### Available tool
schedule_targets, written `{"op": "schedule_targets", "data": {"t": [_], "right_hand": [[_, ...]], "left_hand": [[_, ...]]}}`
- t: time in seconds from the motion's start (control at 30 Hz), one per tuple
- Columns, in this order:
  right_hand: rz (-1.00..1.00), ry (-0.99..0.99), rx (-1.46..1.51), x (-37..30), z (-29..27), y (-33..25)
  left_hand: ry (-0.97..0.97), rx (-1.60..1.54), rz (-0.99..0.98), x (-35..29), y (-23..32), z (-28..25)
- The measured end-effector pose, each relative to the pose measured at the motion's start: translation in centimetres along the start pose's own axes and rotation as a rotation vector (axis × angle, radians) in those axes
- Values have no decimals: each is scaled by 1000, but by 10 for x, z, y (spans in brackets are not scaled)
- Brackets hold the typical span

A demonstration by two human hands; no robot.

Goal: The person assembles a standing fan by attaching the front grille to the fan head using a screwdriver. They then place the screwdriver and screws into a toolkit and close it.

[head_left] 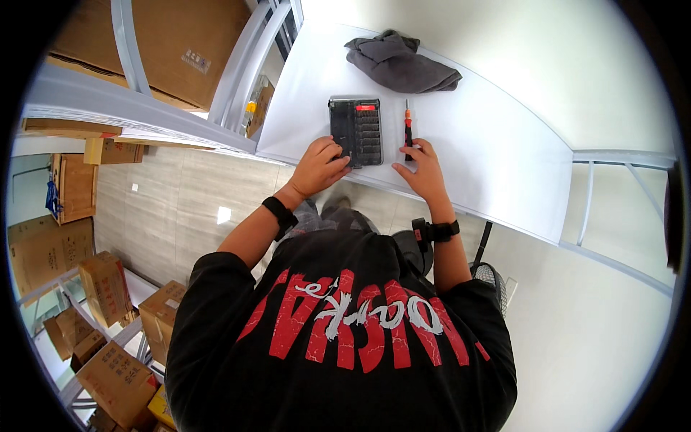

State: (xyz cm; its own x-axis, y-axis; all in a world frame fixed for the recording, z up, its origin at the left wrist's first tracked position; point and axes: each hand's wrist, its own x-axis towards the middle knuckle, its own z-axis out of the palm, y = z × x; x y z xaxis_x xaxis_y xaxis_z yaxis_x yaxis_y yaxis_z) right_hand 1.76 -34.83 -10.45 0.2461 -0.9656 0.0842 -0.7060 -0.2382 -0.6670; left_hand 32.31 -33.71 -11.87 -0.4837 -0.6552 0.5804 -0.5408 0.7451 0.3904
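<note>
A flat black case (343, 129) lies on the white table, with a column of dark compartments and a red label along its right half. My left hand (322, 167) is closed on the case's near left corner, fingers on its side and thumb at the near edge. To the right of the case lies a screwdriver (408, 128) with a red and black handle, its thin metal shaft pointing away from me. My right hand (422, 171) is at the near end of the handle, thumb and fingers apart, fingertips touching or just over it.
A crumpled dark grey cloth (403, 63) lies at the far side of the white table (497, 158). Shelving (165, 108) with a large cardboard box (180, 50) stands at the left. More cardboard boxes (115, 381) fill a rack at the lower left.
</note>
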Motion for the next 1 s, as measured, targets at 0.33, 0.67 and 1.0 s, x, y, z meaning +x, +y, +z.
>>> {"op": "schedule_targets", "data": {"t": [0.33, 0.67, 1.0], "right_hand": [[8, -8, -25, -1, -1, -6], [180, -30, 100, 1, 5, -3], [4, -85, 157, 12, 17, -38]], "left_hand": [[-7, 28, 107, 7, -7, -2], [-62, -14, -15, 16, -14, -1], [-135, -38, -112, 36, -19, -26]]}}
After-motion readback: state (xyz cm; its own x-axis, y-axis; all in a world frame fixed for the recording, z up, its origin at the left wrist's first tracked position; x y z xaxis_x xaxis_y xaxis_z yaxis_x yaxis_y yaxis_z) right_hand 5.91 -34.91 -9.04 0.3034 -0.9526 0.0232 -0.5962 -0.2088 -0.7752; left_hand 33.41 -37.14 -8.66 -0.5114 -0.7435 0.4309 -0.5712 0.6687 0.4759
